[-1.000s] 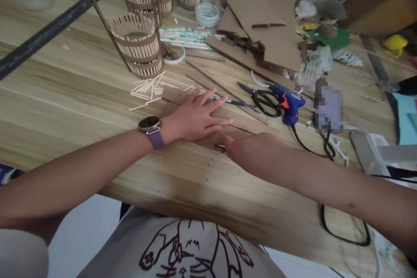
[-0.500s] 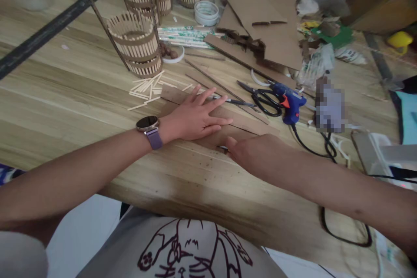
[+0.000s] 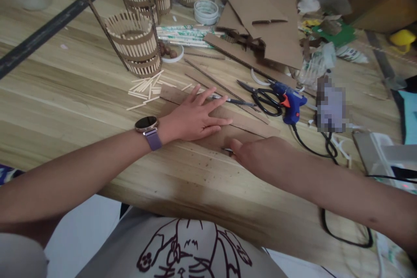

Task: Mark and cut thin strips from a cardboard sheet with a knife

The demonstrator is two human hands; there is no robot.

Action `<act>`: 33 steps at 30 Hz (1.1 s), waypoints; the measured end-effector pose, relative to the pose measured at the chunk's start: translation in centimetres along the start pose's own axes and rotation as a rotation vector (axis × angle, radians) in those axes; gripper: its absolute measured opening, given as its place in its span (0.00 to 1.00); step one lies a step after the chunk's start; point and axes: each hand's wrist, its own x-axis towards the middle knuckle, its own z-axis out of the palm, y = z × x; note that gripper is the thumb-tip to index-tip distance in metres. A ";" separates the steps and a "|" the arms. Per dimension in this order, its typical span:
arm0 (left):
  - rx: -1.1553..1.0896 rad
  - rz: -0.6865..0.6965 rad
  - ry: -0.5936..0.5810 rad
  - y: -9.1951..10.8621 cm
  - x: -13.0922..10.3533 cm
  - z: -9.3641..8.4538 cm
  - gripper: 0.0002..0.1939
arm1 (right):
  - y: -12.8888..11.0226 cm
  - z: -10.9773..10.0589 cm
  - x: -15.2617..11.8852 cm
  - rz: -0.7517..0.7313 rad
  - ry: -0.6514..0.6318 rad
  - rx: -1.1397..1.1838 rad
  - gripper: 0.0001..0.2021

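Observation:
My left hand, fingers spread, lies flat on a brown cardboard strip and holds it against the table. My right hand is closed at the strip's near edge, on what looks like a craft knife. Only its thin, shiny tip shows; the rest is hidden by the hand. A dark slit line runs along the cardboard. Just beyond my left fingers lie a dark pen-like tool and narrow cardboard strips. Short wooden sticks are scattered left of the cardboard.
Black-handled scissors and a blue glue gun with a cord lie to the right. A slatted stick basket stands at the back left. Beyond are tape rolls, a dish of brown beads and large cardboard sheets.
My right hand has slid slightly to the right along the cardboard's near edge, with the tip in it. My left hand stays pressed in place.

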 end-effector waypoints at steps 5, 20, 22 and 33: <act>-0.010 0.007 0.002 0.0 0.0 0.0 0.19 | 0.1 -1.2 -0.7 -0.007 -0.094 0.008 0.17; 0.002 0.010 0.025 0.0 -0.1 0.0 0.19 | 1.7 1.7 -1.7 -0.003 0.008 0.095 0.14; 0.001 0.013 0.022 0.0 -0.1 0.0 0.19 | 1.7 1.9 -1.9 0.011 0.039 0.090 0.14; 0.002 0.014 0.018 0.0 -0.1 0.0 0.19 | 2.5 2.5 -2.9 0.007 -0.048 0.029 0.17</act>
